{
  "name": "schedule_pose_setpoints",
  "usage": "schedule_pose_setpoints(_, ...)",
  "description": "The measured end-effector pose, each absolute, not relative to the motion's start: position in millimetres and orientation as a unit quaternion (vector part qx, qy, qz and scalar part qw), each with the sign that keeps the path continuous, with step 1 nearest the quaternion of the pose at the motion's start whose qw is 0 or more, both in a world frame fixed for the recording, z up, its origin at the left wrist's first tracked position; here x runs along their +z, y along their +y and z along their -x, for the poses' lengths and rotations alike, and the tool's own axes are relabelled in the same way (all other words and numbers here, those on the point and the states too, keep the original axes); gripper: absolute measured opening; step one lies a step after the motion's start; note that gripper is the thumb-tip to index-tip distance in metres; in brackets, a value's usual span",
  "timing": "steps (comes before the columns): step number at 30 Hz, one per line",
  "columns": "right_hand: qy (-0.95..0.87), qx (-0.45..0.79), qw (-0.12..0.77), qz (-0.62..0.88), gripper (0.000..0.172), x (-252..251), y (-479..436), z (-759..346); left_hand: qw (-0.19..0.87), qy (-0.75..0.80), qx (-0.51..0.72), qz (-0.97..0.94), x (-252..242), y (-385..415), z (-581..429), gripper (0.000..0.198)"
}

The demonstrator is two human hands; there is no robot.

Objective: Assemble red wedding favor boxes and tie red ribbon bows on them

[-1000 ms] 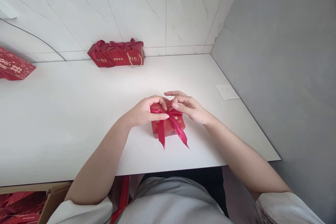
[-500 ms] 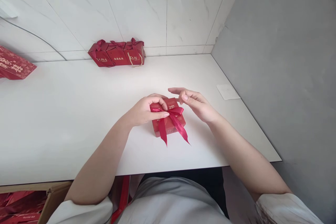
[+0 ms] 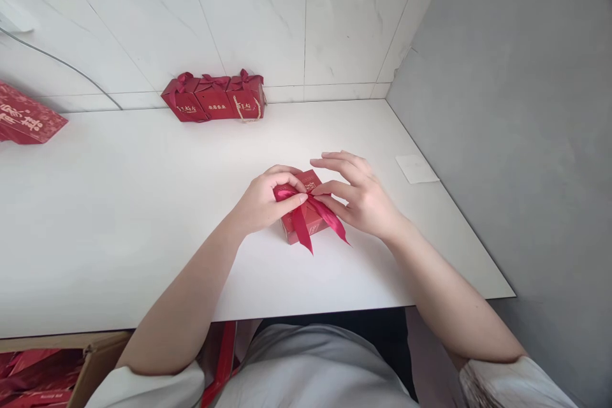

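A small red gift box (image 3: 314,228) with gold lettering sits on the white table in front of me. Across its top is a glossy crimson ribbon bow (image 3: 301,223), its two pointed tails hanging down the near side. From the left, my left hand (image 3: 270,201) pinches the bow close to its knot between thumb and index finger, while its other fingers reach around the far side of the box. My right hand (image 3: 361,194) has thumb and index finger closed on the bow's right loop, with the remaining fingers raised. That loop is mostly covered by the fingers.
Three joined red boxes (image 3: 213,102) with bows and a gold cord stand against the tiled wall. Another red package (image 3: 31,116) lies at far left. A white paper square (image 3: 417,169) is near the right edge. Below left, a cardboard box (image 3: 102,350) holds red items.
My right hand has come in from beside the box and taken hold of the bow's right loop. The gift box has tilted or turned slightly, and its ribbon tails have shifted right.
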State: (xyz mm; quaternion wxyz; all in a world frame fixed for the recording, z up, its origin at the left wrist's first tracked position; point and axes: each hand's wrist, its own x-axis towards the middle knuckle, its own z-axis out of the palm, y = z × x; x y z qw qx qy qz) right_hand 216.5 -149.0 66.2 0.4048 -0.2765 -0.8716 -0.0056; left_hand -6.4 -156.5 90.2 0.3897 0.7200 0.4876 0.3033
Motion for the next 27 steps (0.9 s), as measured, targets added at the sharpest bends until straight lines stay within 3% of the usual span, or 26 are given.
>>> schedule_pose_setpoints(16,-0.898,0.040,0.373,0.230,0.013,70,-147,-217,0.331,0.501,0.313,-0.736,87,-155,-2,0.012)
schedule_pose_setpoints(20,-0.891,0.152,0.362,0.229,0.006,76,-147,-226,0.373,0.490,0.305,-0.727,87,-153,1,0.014)
schedule_pose_setpoints(23,-0.836,0.297,0.363,0.286,0.018,80,-147,-232,0.390,0.485,0.315,-0.716,87,-153,2,0.017)
schedule_pose_setpoints(27,-0.755,0.455,0.320,0.347,0.020,84,-146,-235,0.393,0.486,0.316,-0.714,87,-154,3,0.017)
